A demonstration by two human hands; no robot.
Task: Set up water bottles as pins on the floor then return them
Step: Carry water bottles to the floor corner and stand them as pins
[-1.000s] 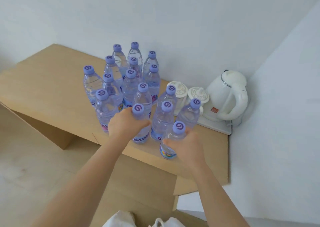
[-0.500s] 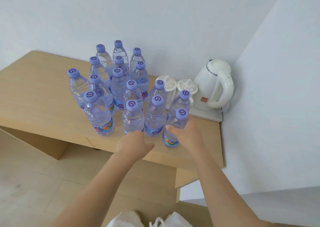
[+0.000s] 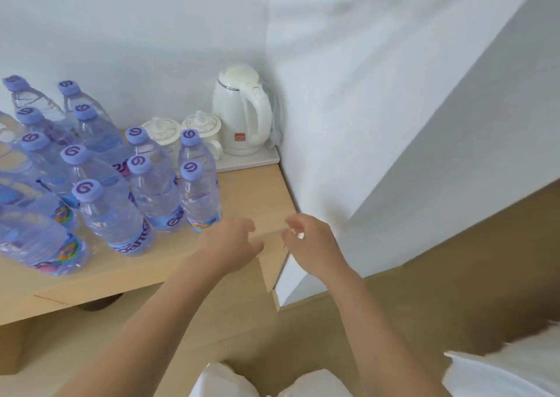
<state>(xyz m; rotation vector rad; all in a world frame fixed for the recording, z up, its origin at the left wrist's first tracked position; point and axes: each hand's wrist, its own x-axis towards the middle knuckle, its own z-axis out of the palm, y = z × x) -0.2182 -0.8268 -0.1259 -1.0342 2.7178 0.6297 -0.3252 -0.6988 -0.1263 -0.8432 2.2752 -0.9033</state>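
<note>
Right hand (image 3: 312,245) has let go of the bottle (image 3: 198,196); both it and left hand (image 3: 230,245) hang loosely curled, empty.

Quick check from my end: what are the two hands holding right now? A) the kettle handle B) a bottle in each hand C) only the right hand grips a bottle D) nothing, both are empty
D: the left hand and right hand hang loosely curled over the desk edge, apart from the nearest bottle and the kettle.
</note>
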